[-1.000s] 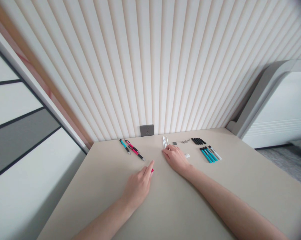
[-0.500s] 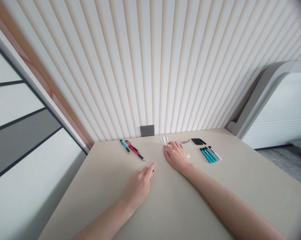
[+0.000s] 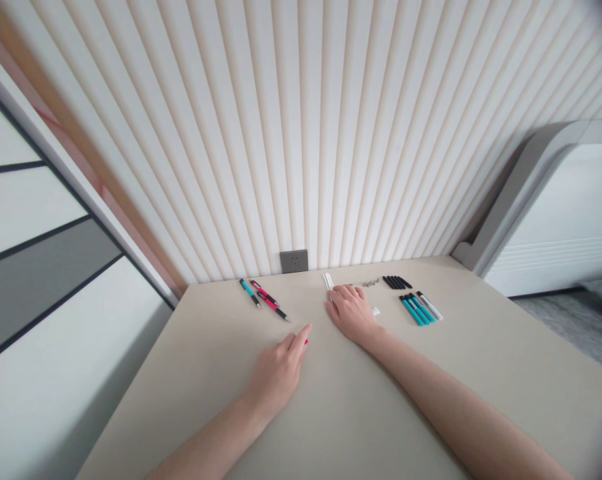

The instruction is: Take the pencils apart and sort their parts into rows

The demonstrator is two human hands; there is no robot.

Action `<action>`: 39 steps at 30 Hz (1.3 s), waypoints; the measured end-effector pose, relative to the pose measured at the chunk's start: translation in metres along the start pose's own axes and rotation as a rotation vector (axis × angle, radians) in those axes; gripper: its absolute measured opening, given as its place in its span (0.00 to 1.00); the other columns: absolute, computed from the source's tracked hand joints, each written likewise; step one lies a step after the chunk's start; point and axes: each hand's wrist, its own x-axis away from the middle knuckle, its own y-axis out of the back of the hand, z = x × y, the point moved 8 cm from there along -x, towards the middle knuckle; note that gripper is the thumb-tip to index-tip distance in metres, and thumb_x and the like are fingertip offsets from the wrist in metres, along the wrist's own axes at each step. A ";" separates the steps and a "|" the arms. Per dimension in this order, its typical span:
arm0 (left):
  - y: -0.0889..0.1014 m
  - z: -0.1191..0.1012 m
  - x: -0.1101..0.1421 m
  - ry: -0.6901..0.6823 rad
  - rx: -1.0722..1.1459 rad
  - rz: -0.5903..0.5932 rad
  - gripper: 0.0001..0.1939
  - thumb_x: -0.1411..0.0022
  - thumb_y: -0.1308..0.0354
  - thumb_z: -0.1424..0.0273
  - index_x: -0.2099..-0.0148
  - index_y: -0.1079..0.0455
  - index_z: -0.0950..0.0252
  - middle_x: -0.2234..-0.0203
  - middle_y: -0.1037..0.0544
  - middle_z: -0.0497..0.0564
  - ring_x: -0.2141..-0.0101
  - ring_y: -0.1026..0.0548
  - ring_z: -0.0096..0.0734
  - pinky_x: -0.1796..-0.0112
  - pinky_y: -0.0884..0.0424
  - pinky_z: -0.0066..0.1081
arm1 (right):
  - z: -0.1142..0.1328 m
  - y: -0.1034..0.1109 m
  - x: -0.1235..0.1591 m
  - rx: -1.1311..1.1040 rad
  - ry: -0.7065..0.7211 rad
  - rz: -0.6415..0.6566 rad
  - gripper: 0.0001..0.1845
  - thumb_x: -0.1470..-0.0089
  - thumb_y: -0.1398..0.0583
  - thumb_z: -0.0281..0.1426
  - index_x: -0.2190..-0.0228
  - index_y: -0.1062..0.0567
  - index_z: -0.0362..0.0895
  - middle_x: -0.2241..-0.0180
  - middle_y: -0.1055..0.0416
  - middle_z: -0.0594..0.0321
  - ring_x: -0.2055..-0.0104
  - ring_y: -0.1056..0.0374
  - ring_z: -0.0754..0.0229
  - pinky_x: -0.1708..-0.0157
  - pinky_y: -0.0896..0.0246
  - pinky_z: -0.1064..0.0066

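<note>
My left hand (image 3: 279,365) rests on the table with its fingers closed around a small red pen part (image 3: 307,342); only its pinkish-red end shows past the fingers. Farther forward, my right hand (image 3: 351,313) lies low, thumb and fingers closed on the near ends of thin white pen refills (image 3: 327,280). How many it grips is hidden. Under and behind that hand, a small white piece (image 3: 375,311) peeks out at the wrist side. Small metal springs or clips (image 3: 371,283) lie just beyond its fingers.
Left of the hands lie a teal pen (image 3: 250,293) and two red pens (image 3: 273,305). To the right are several black grips (image 3: 397,282), teal barrels (image 3: 417,310) and a white barrel (image 3: 430,305). A ribbed wall with a socket (image 3: 294,261) borders the table (image 3: 301,427).
My right hand shifted slightly right, covering the small grey parts beside it. The white refills fanned out, then came together in a tighter bundle. My left hand barely moved.
</note>
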 end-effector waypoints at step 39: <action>0.002 -0.001 0.000 -0.009 0.003 -0.007 0.20 0.28 0.59 0.72 0.38 0.38 0.63 0.60 0.20 0.54 0.65 0.20 0.35 0.68 0.25 0.30 | 0.003 0.004 0.002 0.016 0.013 -0.070 0.17 0.33 0.49 0.38 0.56 0.23 0.45 0.55 0.24 0.55 0.50 0.35 0.53 0.44 0.55 0.57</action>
